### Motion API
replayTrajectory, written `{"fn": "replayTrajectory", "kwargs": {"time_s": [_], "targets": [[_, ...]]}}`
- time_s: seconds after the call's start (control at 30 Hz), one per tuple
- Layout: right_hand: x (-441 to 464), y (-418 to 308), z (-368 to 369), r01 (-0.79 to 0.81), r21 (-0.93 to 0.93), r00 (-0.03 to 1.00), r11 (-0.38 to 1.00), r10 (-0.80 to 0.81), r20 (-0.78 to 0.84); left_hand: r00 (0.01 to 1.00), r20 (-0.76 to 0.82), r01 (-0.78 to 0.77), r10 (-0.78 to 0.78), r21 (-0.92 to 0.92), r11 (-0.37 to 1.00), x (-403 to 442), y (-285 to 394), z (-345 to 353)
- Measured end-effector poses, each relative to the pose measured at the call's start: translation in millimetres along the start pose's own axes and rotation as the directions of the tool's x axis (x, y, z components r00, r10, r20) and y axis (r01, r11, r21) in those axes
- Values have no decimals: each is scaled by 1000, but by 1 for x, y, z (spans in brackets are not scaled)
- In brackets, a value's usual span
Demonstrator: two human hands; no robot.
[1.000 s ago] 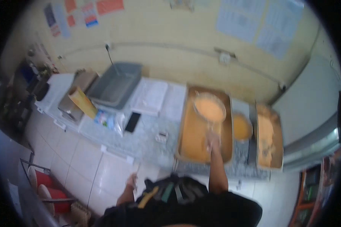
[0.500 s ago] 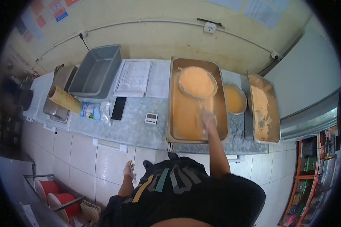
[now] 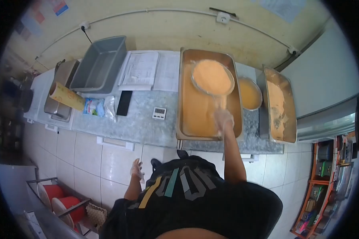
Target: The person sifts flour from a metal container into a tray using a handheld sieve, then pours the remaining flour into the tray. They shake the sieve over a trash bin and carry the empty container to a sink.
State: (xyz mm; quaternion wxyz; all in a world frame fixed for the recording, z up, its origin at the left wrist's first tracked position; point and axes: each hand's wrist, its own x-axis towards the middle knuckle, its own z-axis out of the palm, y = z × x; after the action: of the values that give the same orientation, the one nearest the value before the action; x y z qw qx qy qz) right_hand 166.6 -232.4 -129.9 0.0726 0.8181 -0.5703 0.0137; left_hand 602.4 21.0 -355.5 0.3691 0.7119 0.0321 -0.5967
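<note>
My right hand (image 3: pixel 224 120), in a clear glove, is closed round the handle of a round sieve (image 3: pixel 210 93). Pale orange powder (image 3: pixel 212 75) fills the sieve, which is held over a deep metal pan (image 3: pixel 238 107). A layer of the same orange powder covers the pan's bottom. My left hand (image 3: pixel 137 170), gloved too, hangs beside my body in front of the counter; its fingers are apart and loosely bent, with nothing in them. Right of the pan stands a round metal bowl (image 3: pixel 261 95) with yellow-orange contents.
At the right, another metal pan (image 3: pixel 292 119) holds orange powder. Left on the counter are a timer (image 3: pixel 159 113), phone (image 3: pixel 124 103), plastic packet (image 3: pixel 94 107), film roll (image 3: pixel 66 96), papers (image 3: pixel 139 71) and grey tub (image 3: pixel 79 81). Red-and-white tubs (image 3: pixel 52 189) sit lower left.
My right hand and the sieve have shifted slightly to the right over the pan. The camera view has tilted down a little. My left hand still hangs at my side.
</note>
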Motion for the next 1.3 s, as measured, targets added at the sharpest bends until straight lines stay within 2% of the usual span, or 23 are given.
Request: {"fn": "replayTrajectory", "kwargs": {"time_s": [0.03,0.07,0.1,0.2,0.23,0.3,0.33,0.4,0.43,0.5,0.53,0.6,0.63,0.7,0.8,0.83,0.87,0.9,0.93,0.97,1.0,1.23,1.3], "targets": [[14,-3,-17,4,-2,1000,1000,-4,-13,1000,-1,-4,4,-19,1000,8,-1,-2],[26,-10,-29,-358,313,933,880,319,168,1000,-4,7,-7,-34,999,13,-7,-7],[22,-16,-29,-686,487,728,541,517,451,999,35,22,-23,34,999,16,-15,-15],[26,-10,-10,-737,571,663,362,554,504,996,33,79,-85,148,986,1,-10,-15],[26,-8,-3,-723,585,675,366,555,486,999,10,42,-43,89,995,2,-1,-12],[-6,-1,11,-229,263,964,937,255,-69,1000,-23,-8,8,19,1000,1,8,-3],[-1,-6,-2,-242,257,964,936,262,-46,1000,-24,14,-14,30,999,-12,12,5],[27,-32,-43,-728,611,646,310,608,462,992,42,119,-121,32,992,-40,24,18],[11,-28,-33,-728,611,648,311,604,464,1000,11,17,-19,135,991,-25,19,13],[-5,-16,-27,-251,207,968,946,244,61,1000,11,-20,20,25,999,-12,20,8],[8,-18,-32,-241,205,971,949,236,45,999,8,-37,38,-73,997,-11,21,11],[8,-30,-37,-760,569,634,313,550,543,999,37,1,-2,8,1000,-7,9,5],[-11,-27,-18,-774,550,621,313,545,564,1000,24,-1,-2,123,992,-7,1,4],[-16,-11,21,-535,479,844,696,420,334,999,9,-41,40,166,985,2,-2,0],[-31,-32,-38,-188,82,982,979,188,4,999,-33,-28,30,75,997,1,-5,1],[-31,-37,-27,-193,87,981,977,190,38,999,-48,2,3,89,996,-3,-17,-9],[-15,-33,-14,-554,529,832,643,454,320,999,-42,41,-35,175,984,1,-21,-8],[-3,-29,-7,-743,668,599,28,471,647,998,-29,63,-58,253,966,5,-21,-4],[-17,-31,-20,-744,668,599,28,470,648,998,-30,64,-58,253,965,2,-24,-8],[-32,-31,-39,-545,491,832,680,365,418,999,-42,43,-34,222,974,3,-20,-6],[-37,-30,-51,-96,46,954,994,78,288,998,-56,25,-15,189,982,2,-15,-2],[-7,-27,-37,-150,72,957,986,127,259,993,7,-119,119,169,978,-3,-10,10],[-7,-31,-33,-473,242,855,847,376,358,989,94,-142,117,346,927,-7,-8,3]]}}
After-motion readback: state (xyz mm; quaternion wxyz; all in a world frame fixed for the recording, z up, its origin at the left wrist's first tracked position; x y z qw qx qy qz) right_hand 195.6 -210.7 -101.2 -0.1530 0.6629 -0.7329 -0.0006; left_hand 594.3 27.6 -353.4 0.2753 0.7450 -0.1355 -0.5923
